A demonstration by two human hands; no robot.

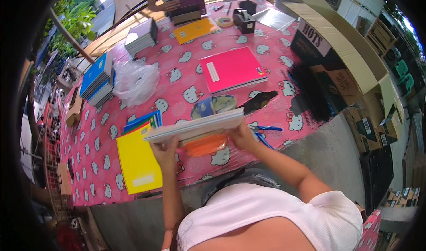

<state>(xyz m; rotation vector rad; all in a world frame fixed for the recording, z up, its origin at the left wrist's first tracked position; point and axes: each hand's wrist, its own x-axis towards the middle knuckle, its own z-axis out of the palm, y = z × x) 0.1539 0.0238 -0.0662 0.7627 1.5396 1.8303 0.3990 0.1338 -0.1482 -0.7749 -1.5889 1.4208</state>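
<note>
Between my two hands is a thin stack of notebooks (195, 126), tilted so that its pale page edges face up. My left hand (164, 151) grips the stack's left end, and my right hand (239, 138) grips the right end. Just below it shows a shiny orange thing (205, 144), partly hidden by the stack; its kind I cannot make out. By my left hand lies a yellow notebook (140, 162), with blue and green ones (144, 120) under its far edge. Blue-handled scissors (270, 128) rest near my right hand. Farther off lies a pink notebook stack (233, 69).
Blue notebooks (96, 78), a crumpled plastic bag (135, 82) and greyish notebooks (141, 37) stand at left. A tape dispenser (244, 21) and yellow-orange notebook (196, 30) lie at the back. Another person's hand (170, 5) is beyond. An open carton (341, 42) stands right.
</note>
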